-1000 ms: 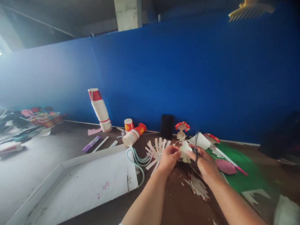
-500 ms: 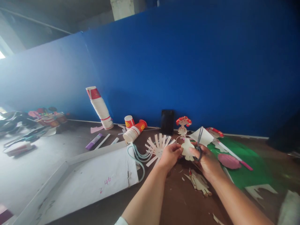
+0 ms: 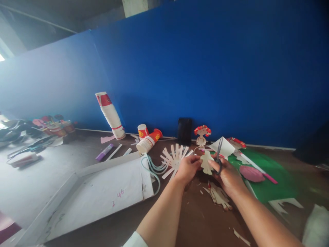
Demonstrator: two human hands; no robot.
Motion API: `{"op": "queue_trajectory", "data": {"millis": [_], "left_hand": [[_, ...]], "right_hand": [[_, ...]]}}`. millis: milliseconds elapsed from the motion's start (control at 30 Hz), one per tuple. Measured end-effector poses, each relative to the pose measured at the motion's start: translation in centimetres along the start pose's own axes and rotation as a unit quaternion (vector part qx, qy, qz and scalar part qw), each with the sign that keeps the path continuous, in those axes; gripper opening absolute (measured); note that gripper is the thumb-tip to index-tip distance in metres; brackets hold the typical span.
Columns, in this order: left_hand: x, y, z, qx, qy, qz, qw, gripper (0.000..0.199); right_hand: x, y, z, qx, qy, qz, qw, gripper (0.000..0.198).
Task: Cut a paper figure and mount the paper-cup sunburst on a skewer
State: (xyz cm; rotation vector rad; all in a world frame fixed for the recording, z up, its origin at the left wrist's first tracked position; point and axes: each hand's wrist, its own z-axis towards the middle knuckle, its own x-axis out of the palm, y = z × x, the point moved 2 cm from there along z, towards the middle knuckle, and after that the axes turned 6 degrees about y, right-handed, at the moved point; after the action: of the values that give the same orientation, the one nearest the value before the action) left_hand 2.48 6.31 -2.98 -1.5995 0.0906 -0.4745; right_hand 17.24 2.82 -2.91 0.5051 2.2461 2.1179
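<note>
Between my hands is a cream paper doll cutout [image 3: 206,162], held upright over the brown table. My left hand [image 3: 189,168] pinches its left edge. My right hand [image 3: 226,173] grips its right side and also carries dark-handled scissors [image 3: 218,156], blades pointing up. Below them lies another doll cutout [image 3: 219,196] with a red-tipped pencil-like thing by its top. A paper doll with red curled hair [image 3: 202,134] stands against the blue wall. Beside my left hand sits a white paper cup cut into spread strips [image 3: 174,159].
A white cardboard box lid [image 3: 102,199] with a pale cord [image 3: 154,169] lies left. Stacked paper cups [image 3: 111,116] lean by the blue wall [image 3: 180,68]. Green paper [image 3: 272,164], a pink oval piece [image 3: 252,173] and a pink-ended marker [image 3: 258,167] are right. Paper scraps [image 3: 241,236] lie in front.
The cutout in my hands has turned and looks narrower. Both hands stay nearly in place, and the view has shifted slightly.
</note>
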Motion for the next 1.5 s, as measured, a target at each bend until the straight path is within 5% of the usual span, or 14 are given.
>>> {"op": "queue_trajectory", "data": {"millis": [567, 1067, 1500], "left_hand": [[-0.2, -0.4, -0.3, 0.044, -0.017, 0.115, 0.992, 0.016], [0.3, 0.0, -0.4, 0.071, -0.054, 0.088, 0.992, 0.010], [1.2, 0.0, -0.6, 0.006, -0.035, -0.092, 0.995, 0.039]], "right_hand": [[-0.3, -0.6, 0.1, 0.000, 0.011, -0.043, 0.999, 0.032], [0.0, -0.4, -0.2, 0.013, -0.003, 0.018, 1.000, 0.032], [0.7, -0.1, -0.4, 0.011, -0.008, 0.066, 0.998, 0.034]]}}
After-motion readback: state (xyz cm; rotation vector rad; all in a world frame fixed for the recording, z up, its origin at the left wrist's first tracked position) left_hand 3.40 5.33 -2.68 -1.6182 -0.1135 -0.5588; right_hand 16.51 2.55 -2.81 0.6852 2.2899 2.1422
